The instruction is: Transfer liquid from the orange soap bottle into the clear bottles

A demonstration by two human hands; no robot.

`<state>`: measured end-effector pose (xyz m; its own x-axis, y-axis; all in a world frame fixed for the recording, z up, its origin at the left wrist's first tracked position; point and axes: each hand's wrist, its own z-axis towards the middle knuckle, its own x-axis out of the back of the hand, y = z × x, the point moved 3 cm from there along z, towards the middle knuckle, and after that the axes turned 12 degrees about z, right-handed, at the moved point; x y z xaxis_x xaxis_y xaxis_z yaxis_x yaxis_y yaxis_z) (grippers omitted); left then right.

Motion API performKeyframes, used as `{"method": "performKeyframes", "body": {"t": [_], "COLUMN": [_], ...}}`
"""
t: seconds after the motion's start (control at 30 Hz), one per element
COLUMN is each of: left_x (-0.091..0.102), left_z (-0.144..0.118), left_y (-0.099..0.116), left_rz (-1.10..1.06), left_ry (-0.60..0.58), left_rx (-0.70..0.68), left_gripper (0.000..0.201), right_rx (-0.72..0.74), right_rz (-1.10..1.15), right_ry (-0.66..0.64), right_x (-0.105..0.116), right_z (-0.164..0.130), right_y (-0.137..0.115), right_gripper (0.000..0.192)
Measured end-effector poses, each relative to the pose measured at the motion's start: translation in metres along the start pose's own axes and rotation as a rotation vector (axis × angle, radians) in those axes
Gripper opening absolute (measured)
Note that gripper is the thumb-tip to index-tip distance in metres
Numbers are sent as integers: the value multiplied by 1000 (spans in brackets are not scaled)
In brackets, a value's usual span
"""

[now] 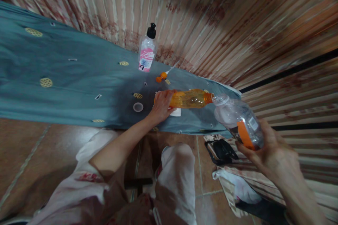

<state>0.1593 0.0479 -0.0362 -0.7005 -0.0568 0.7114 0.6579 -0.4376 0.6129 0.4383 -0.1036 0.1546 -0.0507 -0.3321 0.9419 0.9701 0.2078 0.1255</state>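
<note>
My left hand (163, 104) is wrapped round an orange see-through bottle (190, 98), which appears in the view with its open neck to the right. In my right hand (274, 149) is a clear plastic bottle (232, 114) with an orange and black label, tilted so that its mouth meets or nearly meets the orange bottle's neck. Whether the two mouths touch, I cannot tell. Behind the orange bottle lies an orange pump head (161, 76) with a pale tube. A small white cap (138, 107) rests left of my left hand. Something white shows under the orange bottle.
A pump bottle (147, 54) with a black top and pink label stands at the back of the blue-green cloth (79, 77) with pineapple prints. Pleated curtains (118, 10) hang behind and to the right. A black bag-like item (223, 150) lies below, at right.
</note>
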Motion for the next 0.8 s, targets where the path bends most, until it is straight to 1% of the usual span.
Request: {"method": "performKeyframes", "body": {"t": [0.17, 0.33, 0.5, 0.7, 0.8], "left_x": [0, -2, -3, -1, 0], "left_z": [0, 0, 0, 0, 0], "left_y": [1, 0, -1, 0, 1], "left_rz": [5, 10, 7, 11, 11], "left_ry": [-9, 5, 7, 18, 8], "left_rx": [10, 13, 8, 2, 5], "left_gripper": [67, 65, 67, 66, 67], "right_rx": [-37, -25, -4, -34, -21], "right_rz": [-1, 1, 15, -7, -22], "right_ry": [-27, -37, 1, -30, -22], "right_x": [0, -1, -1, -1, 0], "right_z": [-1, -1, -1, -1, -1], "right_y": [-1, 1, 1, 2, 1], "right_gripper": [75, 76, 75, 75, 75]}}
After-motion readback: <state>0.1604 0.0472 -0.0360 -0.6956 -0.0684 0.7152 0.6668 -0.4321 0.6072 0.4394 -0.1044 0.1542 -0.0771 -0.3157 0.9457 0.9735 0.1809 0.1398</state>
